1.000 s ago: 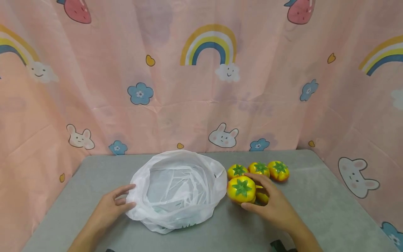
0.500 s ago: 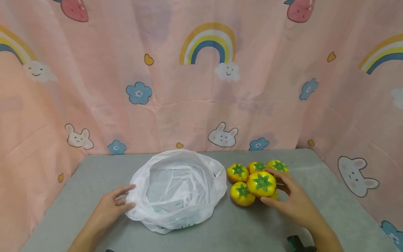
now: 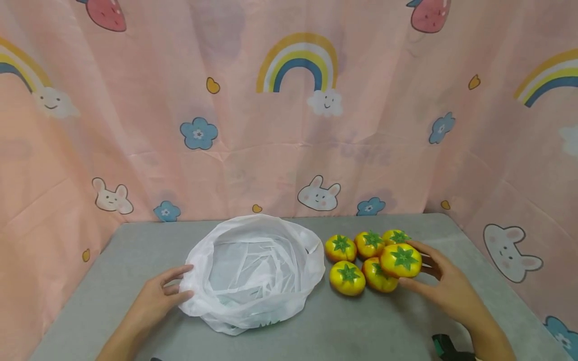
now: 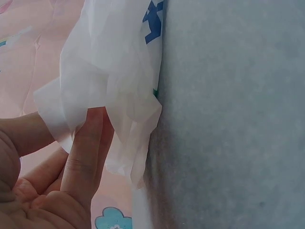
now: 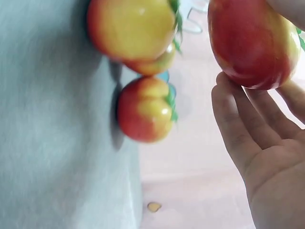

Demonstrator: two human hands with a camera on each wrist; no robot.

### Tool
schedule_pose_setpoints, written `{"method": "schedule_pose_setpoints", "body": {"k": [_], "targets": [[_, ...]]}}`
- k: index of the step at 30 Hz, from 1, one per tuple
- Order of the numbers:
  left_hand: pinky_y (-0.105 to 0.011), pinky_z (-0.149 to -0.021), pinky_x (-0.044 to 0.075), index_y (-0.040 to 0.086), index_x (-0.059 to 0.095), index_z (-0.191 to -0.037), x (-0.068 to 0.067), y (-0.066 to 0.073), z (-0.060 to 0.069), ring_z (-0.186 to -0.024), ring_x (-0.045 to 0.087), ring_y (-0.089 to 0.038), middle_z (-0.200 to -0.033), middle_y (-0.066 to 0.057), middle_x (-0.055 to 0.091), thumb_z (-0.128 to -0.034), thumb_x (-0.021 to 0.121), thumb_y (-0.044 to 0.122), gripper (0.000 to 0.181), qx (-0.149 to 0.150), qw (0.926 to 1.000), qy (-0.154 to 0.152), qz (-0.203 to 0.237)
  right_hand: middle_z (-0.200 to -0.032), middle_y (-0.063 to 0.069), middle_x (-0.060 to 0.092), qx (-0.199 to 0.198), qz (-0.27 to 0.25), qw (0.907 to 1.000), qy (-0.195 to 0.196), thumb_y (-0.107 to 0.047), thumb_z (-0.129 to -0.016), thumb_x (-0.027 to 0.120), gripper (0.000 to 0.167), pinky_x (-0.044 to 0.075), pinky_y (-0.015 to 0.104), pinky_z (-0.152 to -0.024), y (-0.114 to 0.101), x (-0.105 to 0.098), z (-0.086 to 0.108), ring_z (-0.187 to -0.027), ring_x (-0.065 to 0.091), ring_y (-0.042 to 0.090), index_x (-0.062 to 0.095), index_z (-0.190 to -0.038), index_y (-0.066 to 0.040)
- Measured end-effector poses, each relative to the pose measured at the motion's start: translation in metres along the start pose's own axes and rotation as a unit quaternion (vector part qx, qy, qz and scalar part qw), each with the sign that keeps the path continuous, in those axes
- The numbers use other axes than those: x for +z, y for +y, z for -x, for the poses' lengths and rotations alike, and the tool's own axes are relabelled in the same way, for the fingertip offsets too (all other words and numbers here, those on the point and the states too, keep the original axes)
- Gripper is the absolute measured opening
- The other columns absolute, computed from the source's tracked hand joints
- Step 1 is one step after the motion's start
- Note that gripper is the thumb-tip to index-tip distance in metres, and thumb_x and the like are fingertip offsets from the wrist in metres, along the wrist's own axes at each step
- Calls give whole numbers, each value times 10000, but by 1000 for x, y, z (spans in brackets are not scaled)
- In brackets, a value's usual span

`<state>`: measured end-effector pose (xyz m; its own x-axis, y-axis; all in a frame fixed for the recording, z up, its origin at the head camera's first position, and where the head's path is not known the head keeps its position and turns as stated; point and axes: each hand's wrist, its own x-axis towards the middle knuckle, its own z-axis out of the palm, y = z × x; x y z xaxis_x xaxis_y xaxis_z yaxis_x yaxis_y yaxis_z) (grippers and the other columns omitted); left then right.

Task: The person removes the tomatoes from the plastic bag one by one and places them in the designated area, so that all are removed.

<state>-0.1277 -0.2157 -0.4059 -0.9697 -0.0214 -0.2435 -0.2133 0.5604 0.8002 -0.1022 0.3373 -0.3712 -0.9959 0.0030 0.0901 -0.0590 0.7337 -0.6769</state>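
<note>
My right hand (image 3: 453,281) grips a shiny yellow-and-red tomato (image 3: 401,260) with a green star-shaped top, thumb on the near side and fingers on the far side. It hangs just above the other tomatoes and partly covers one tomato (image 3: 377,276) in the front row. In the right wrist view the red underside of the held tomato (image 5: 252,45) shows, raised off the table. My left hand (image 3: 155,295) pinches the left rim of a white plastic bag (image 3: 253,311) whose wide mouth faces up. In the left wrist view, thin bag film (image 4: 109,62) hides the fingertips.
Several more tomatoes stand in two rows right of the bag, among them a front-left one (image 3: 347,279) and a back-left one (image 3: 340,247). They rest on a grey table (image 3: 289,346). A pink patterned curtain (image 3: 384,165) hangs behind and along both sides.
My right hand has moved right with the held tomato, from beside the bag across the front tomatoes to the right end of the group. My left hand and the bag stay put.
</note>
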Motion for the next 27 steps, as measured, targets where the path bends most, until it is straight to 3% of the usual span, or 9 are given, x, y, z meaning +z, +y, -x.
{"method": "schedule_pose_setpoints", "body": {"k": [3, 5, 12, 15, 18, 20, 22, 27], "targets": [[-534, -1021, 501, 136, 479, -1474, 0, 0, 0, -1298, 541, -444, -1455, -230, 466, -879, 760, 246, 667, 9, 10000, -9, -44, -1563, 222, 363, 260, -43, 9996, -30, -449, -862, 752, 896, 507, 522, -971, 7, -2, -1, -1248, 519, 438, 280, -1572, -176], [-544, -1031, 490, 136, 476, -1477, -1, 0, 1, -1315, 517, -464, -1458, -234, 462, -879, 760, 248, 671, 13, 10000, -22, -40, -1566, 239, 348, 424, -95, 9991, -28, -466, -867, 741, 913, 442, 651, -969, 11, -2, -2, -1254, 497, 457, 254, -1581, -172], [-573, -1045, 467, 137, 472, -1479, 0, 1, 1, -1333, 485, -486, -1467, -237, 455, -878, 762, 257, 678, -31, 10000, -6, -69, -1520, 299, 372, 758, -26, 9970, 168, -505, -872, 719, 947, 429, 634, -994, 24, -2, -5, -1272, 460, 466, 236, -1582, -105], [-577, -1046, 465, 140, 470, -1481, 0, 1, 1, -1331, 485, -489, -1472, -241, 451, -882, 758, 265, 677, -40, 9999, -1, -101, -1494, 297, 411, 777, 55, 9967, 231, -506, -868, 722, 937, 519, 414, -968, 29, -1, -7, -1268, 471, 440, 268, -1566, -76], [-574, -1044, 468, 146, 468, -1484, 0, 1, 0, -1328, 494, -478, -1474, -239, 451, -884, 755, 275, 678, -62, 9999, -1, -124, -1489, 287, 427, 767, 105, 9968, 193, -512, -864, 724, 940, 531, 383, -947, 34, 2, -9, -1283, 468, 428, 288, -1552, -45], [-577, -1046, 465, 148, 467, -1484, 0, 1, 0, -1331, 490, -479, -1474, -238, 451, -883, 756, 279, 680, -76, 9999, -5, -126, -1498, 289, 418, 803, 98, 9967, 114, -521, -863, 721, 954, 514, 428, -987, 38, 4, -10, -1303, 455, 433, 281, -1550, -27], [-576, -1049, 463, 146, 470, -1482, -1, 1, 0, -1331, 490, -480, -1472, -237, 455, -880, 759, 275, 680, -49, 9999, -8, -105, -1511, 306, 389, 905, 43, 9959, 14, -538, -858, 718, 992, 437, 591, -1027, 40, 7, -11, -1327, 429, 458, 256, -1552, -1], [-564, -1052, 465, 137, 476, -1477, -1, 0, 2, -1329, 491, -484, -1465, -236, 462, -878, 762, 266, 676, 28, 10000, -31, -28, -1547, 336, 301, 1206, -76, 9924, -248, -570, -847, 712, 1055, 409, 618, -1062, 44, 9, -13, -1355, 391, 513, 205, -1558, 21]]}}
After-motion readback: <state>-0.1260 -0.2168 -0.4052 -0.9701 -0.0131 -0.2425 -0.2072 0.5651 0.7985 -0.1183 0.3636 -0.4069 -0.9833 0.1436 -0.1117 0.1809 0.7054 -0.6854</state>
